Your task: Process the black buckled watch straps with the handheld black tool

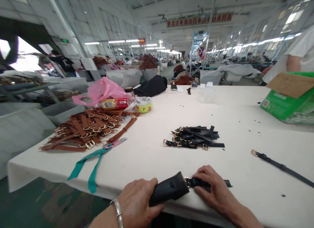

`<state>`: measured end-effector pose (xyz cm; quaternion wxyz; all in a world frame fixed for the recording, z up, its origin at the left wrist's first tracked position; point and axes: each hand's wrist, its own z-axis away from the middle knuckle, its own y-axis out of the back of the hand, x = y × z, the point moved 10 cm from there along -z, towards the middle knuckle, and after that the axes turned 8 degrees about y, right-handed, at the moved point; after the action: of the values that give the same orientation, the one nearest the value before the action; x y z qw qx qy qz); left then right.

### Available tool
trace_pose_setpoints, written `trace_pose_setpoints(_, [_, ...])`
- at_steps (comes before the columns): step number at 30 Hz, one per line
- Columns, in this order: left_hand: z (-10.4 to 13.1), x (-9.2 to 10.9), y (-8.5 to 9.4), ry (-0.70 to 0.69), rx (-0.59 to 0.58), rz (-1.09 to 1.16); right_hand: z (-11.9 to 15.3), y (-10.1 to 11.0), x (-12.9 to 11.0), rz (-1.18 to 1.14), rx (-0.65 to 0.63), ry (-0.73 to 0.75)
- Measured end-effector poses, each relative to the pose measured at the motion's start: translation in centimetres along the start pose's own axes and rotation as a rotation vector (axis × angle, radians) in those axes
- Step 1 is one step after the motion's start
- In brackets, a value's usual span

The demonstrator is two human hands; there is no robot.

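Observation:
My left hand [138, 201], with a silver bangle at the wrist, is closed around a black piece [170, 188] that widens toward its right end; its exact kind I cannot tell. My right hand [213, 188] pinches a short black buckle strap [227, 183] that lies along the table. Its buckle end meets the wide end of the black piece; whether they are joined I cannot make out. Beyond my hands lies a pile of black buckle straps [196, 136]. A single black strap with a gold buckle [282, 166] lies to the right.
On the white table [152, 146], brown buckle straps [85, 128] are heaped at left beside pink-handled scissors [116, 143] with a teal ribbon [92, 172]. A pink bag [105, 88] and black cloth [154, 86] lie behind. A green box [289, 105] and a person's arm [293, 64] are at right.

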<state>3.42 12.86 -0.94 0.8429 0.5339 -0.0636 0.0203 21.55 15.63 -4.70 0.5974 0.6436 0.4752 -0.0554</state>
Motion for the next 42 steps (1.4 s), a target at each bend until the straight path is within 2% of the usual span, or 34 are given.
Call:
trace_pose_setpoints(6, [-1.9,3.5,0.5,-0.119,-0.019,-0.086,0.1,0.2,0.8,-0.122,0.033,0.030])
trace_pose_setpoints(9, [-2.5,3.8,0.5,-0.105,-0.019,-0.099,0.3,0.6,1.1,-0.160,0.044,0.042])
trace_pose_setpoints(17, [-2.3,2.8,0.5,-0.092,-0.031,-0.164,1.1,1.1,1.2,-0.148,0.030,0.044])
trace_pose_setpoints(19, [-2.3,3.3,0.8,-0.108,-0.028,-0.193,1.0,1.1,1.2,-0.158,0.034,0.043])
trace_pose_setpoints(24, [-2.6,6.4,1.9,-0.181,0.014,-0.265,0.8,1.1,0.9,-0.175,0.036,0.059])
trace_pose_setpoints(26, [-2.6,7.0,2.1,-0.199,0.035,-0.282,0.7,1.2,0.9,-0.172,0.040,0.058])
trace_pose_setpoints(32, [-2.4,4.9,1.5,-0.148,0.013,-0.275,1.0,1.2,0.7,-0.173,0.048,0.089])
trace_pose_setpoints(38, [-2.7,6.7,1.8,-0.201,0.063,-0.332,1.0,1.3,1.1,-0.177,0.084,0.083])
trace_pose_setpoints(42, [-3.0,5.9,1.5,-0.162,0.086,-0.284,1.0,1.4,1.3,-0.134,0.095,0.060])
